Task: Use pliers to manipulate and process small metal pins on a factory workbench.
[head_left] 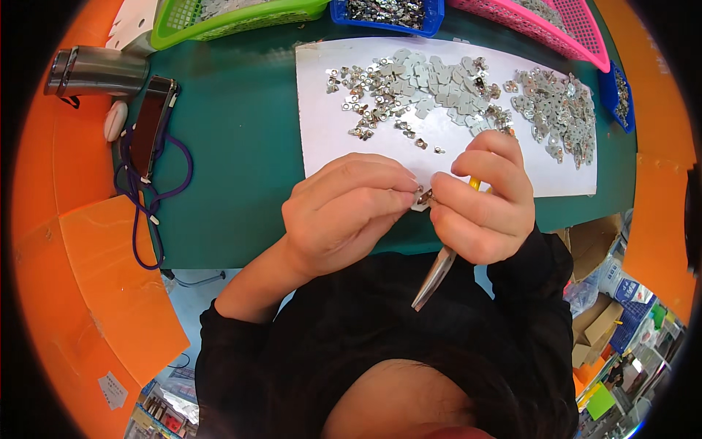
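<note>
My left hand (347,208) is closed, its thumb and fingertips pinching a small pale plate (420,207) at the near edge of a white sheet. A tiny metal clip (425,196) sits against that plate, where the fingertips of both hands meet. My right hand (486,205) is curled round a pair of pliers (434,278); the metal jaws point down toward my body and a bit of yellow handle shows between the fingers. The thumb and forefinger of that hand touch the clip. Fingers partly cover how clip and plate fit together.
On the white sheet (322,139) lie loose pale plates (439,84), small metal clips (376,110) and a pile of plates with metal on them (563,110). Green (241,29), blue (387,28) and pink (526,33) baskets line the back. A phone (152,124) and steel cup (102,71) stand left.
</note>
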